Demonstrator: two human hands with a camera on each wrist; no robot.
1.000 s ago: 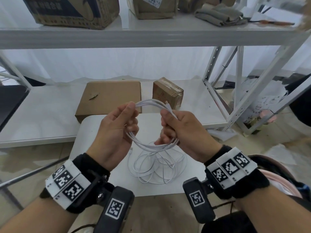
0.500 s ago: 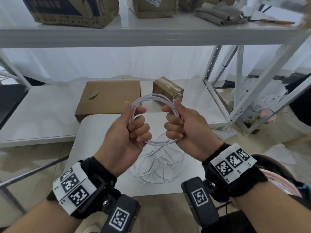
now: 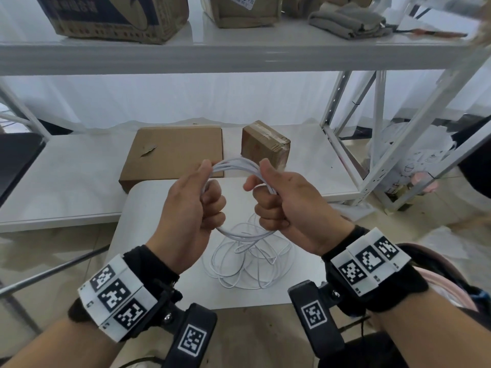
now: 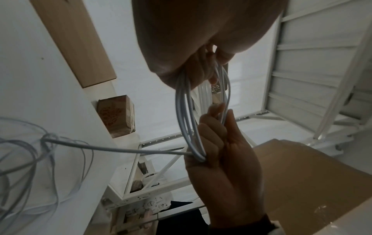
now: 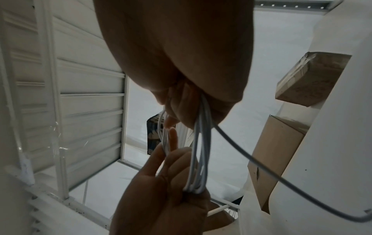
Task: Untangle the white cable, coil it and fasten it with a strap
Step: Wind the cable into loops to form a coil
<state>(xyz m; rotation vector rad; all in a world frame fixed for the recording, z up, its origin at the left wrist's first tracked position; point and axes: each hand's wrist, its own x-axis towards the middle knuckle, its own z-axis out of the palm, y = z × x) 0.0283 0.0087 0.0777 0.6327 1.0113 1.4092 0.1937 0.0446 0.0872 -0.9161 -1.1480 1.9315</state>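
A white cable is partly wound into a small coil (image 3: 240, 235) of several loops, held upright above a white table (image 3: 138, 208). My left hand (image 3: 196, 203) grips the coil's left side in a fist, thumb on top. My right hand (image 3: 279, 197) grips the right side the same way. The rest of the cable (image 3: 249, 264) lies in loose tangled loops on the table below the hands. In the left wrist view a single strand (image 4: 120, 150) runs from the coil (image 4: 185, 114) down to that pile. The right wrist view shows the coil (image 5: 199, 151) between both fists. No strap is visible.
Behind the table, a low white shelf (image 3: 66, 181) carries a flat cardboard box (image 3: 175, 152) and a small taped box (image 3: 265, 147). An upper shelf (image 3: 239, 57) with boxes and a grey cloth (image 3: 348, 22) hangs overhead. White shelf posts (image 3: 342, 144) stand to the right.
My left hand went from a loose finger hold to a full fist round the coil. Both hands rose slightly and the coil drew into a tighter ring.
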